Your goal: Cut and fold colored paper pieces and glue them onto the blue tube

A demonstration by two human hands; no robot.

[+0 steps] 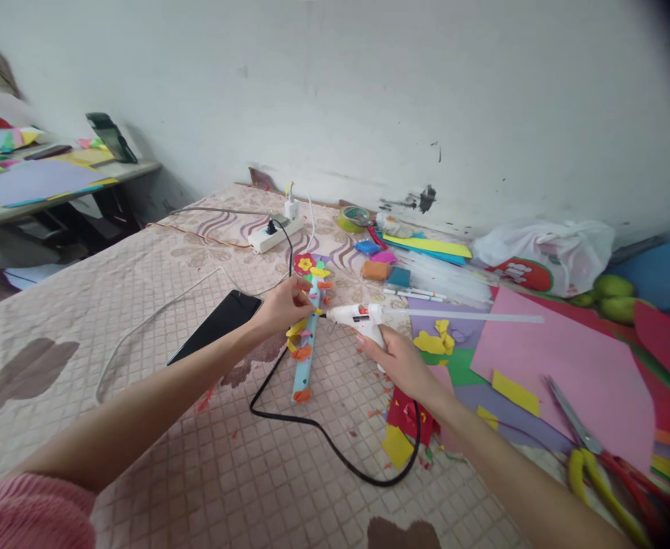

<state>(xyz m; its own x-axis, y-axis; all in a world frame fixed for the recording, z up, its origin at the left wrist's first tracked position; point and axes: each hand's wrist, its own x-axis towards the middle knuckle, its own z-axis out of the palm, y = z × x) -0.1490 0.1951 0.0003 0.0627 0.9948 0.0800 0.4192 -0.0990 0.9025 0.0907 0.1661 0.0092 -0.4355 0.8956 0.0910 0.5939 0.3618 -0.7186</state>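
My left hand (289,306) is closed, its fingertips pinching the edge of a light-blue paper strip (305,370). Orange, yellow and pink paper bits are stuck along the strip, and a red paper flower with a yellow centre (305,264) is at its far end. In my right hand (397,357) is a white hot glue gun (351,314), fingers wrapped round its handle. Its nozzle touches or nearly touches the strip, just beside my left fingertips. A long clear glue stick (483,315) sticks out of the gun's back. The fingertips partly hide the strip's middle.
A black cable (312,422) loops across the bedspread. A phone (217,326) lies by my left forearm, with a power strip (276,235) behind. Coloured paper (563,366), scissors (580,435), clay blocks (376,270), tape (353,219) and a plastic bag (546,252) lie on the right.
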